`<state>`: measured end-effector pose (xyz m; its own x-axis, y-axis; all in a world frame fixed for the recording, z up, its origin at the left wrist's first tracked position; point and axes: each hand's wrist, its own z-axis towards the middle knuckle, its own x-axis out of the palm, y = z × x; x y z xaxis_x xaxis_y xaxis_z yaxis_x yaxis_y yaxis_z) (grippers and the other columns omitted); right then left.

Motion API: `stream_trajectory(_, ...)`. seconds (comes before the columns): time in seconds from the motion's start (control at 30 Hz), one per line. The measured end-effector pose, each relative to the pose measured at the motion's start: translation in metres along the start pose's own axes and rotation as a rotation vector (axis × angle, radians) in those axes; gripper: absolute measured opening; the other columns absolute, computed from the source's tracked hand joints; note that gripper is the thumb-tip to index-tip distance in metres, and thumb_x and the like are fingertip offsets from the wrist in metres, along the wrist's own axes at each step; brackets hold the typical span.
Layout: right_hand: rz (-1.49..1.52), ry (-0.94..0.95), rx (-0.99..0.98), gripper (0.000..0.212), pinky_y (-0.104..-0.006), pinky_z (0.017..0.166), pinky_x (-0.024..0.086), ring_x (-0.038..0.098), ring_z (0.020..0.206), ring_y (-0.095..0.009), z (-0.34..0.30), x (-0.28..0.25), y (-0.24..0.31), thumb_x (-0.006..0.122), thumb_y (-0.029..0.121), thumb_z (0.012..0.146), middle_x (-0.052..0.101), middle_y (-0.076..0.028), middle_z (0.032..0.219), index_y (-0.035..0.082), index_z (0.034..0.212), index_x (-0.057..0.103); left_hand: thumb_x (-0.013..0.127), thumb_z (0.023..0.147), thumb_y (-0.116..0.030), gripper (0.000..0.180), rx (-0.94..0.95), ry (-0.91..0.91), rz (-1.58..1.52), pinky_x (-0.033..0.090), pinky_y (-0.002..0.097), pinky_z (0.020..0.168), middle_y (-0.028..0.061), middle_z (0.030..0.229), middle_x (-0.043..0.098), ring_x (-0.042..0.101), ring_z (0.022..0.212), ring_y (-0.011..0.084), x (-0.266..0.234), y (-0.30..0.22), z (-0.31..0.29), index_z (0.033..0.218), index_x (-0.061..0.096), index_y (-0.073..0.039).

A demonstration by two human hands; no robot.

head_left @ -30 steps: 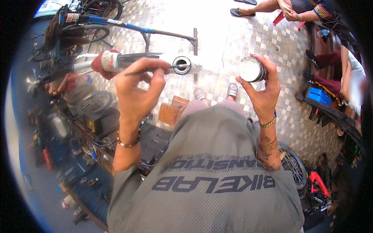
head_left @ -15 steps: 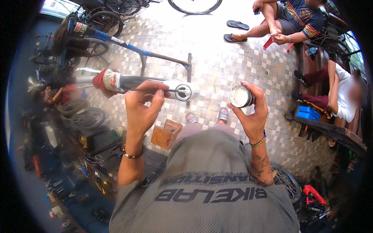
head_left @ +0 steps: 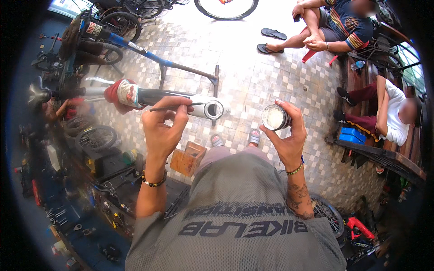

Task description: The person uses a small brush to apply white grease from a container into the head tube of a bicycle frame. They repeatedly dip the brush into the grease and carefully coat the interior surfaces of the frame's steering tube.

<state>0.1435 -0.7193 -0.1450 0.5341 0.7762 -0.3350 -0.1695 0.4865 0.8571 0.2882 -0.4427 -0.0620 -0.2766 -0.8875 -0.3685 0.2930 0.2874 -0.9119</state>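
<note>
My left hand (head_left: pixel 163 122) pinches a thin dark stick like a slim brush (head_left: pixel 198 104) between thumb and fingers. Its far end reaches the round open end (head_left: pixel 213 109) of a white and black bicycle frame tube (head_left: pixel 156 96); whether the tip touches the rim or sits just inside I cannot tell. Around that tube, left of my hand, a red and white rag (head_left: pixel 126 95) is wrapped. In my right hand (head_left: pixel 291 131), a small open jar (head_left: pixel 275 118) of whitish paste is tilted with its mouth toward me.
A blue metal repair stand (head_left: pixel 158 59) stands beyond the frame. Near my legs is a wooden box (head_left: pixel 187 159). Two people sit at the right, one on a wooden bench (head_left: pixel 384 151) with a blue box (head_left: pixel 351 136). Bicycles and tools crowd the left side.
The view has shifted slightly. My left hand has drawn back a little from the tube's open end, stick still pinched. The jar stays in my right hand, slightly nearer the tube.
</note>
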Motion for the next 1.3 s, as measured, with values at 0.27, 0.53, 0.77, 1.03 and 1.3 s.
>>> stream_trajectory(0.27, -0.036, 0.019, -0.011, 0.074, -0.0398, 0.106, 0.059, 0.068, 0.128, -0.029, 0.000, -0.001, 0.001, 0.097, 0.003, 0.075, 0.068, -0.016, 0.138, 0.005, 0.141, 0.062, 0.065, 0.095, 0.008, 0.018, 0.035, 0.015, 0.070, 0.058, 0.0232, 0.062, 0.0109, 0.096, 0.081, 0.079, 0.085, 0.0133, 0.004, -0.003, 0.002, 0.107, 0.078, 0.003)
stream_trajectory(0.53, 0.005, -0.004, 0.006, 0.072, -0.0416, 0.107, 0.057, 0.068, 0.126, -0.032, -0.002, 0.002, 0.000, 0.097, 0.005, 0.074, 0.068, -0.017, 0.135, 0.005, 0.138, 0.064, 0.066, 0.094, 0.008, 0.017, 0.087, -0.003, 0.087, 0.056, 0.0234, 0.061, 0.0090, 0.092, 0.080, 0.078, 0.083, 0.0125, 0.006, -0.005, 0.000, 0.104, 0.078, 0.002)
stream_trajectory(0.77, 0.001, 0.011, 0.004, 0.072, -0.0423, 0.107, 0.057, 0.068, 0.126, -0.032, -0.001, 0.001, 0.002, 0.097, 0.006, 0.076, 0.068, -0.018, 0.135, 0.005, 0.139, 0.064, 0.066, 0.094, 0.007, 0.018, 0.077, -0.007, 0.099, 0.056, 0.0237, 0.061, 0.0083, 0.092, 0.080, 0.078, 0.084, 0.0122, 0.007, -0.008, 0.001, 0.106, 0.078, 0.000)
stream_trajectory(1.03, -0.054, 0.004, -0.021, 0.073, -0.0417, 0.105, 0.058, 0.069, 0.126, -0.032, -0.002, 0.001, 0.001, 0.098, 0.007, 0.075, 0.068, -0.018, 0.136, 0.005, 0.139, 0.064, 0.066, 0.094, 0.007, 0.018, 0.069, 0.010, 0.097, 0.060, 0.0240, 0.062, 0.0092, 0.091, 0.080, 0.079, 0.085, 0.0141, 0.006, -0.007, 0.001, 0.107, 0.078, 0.002)
stream_trajectory(1.3, -0.036, 0.009, 0.003, 0.073, -0.0417, 0.106, 0.057, 0.068, 0.127, -0.032, -0.002, 0.001, 0.005, 0.098, 0.007, 0.074, 0.067, -0.018, 0.136, 0.005, 0.138, 0.064, 0.067, 0.095, 0.007, 0.017, 0.087, 0.005, 0.118, 0.061, 0.0243, 0.063, 0.0102, 0.091, 0.080, 0.080, 0.086, 0.0150, 0.007, -0.010, 0.004, 0.107, 0.078, 0.002)
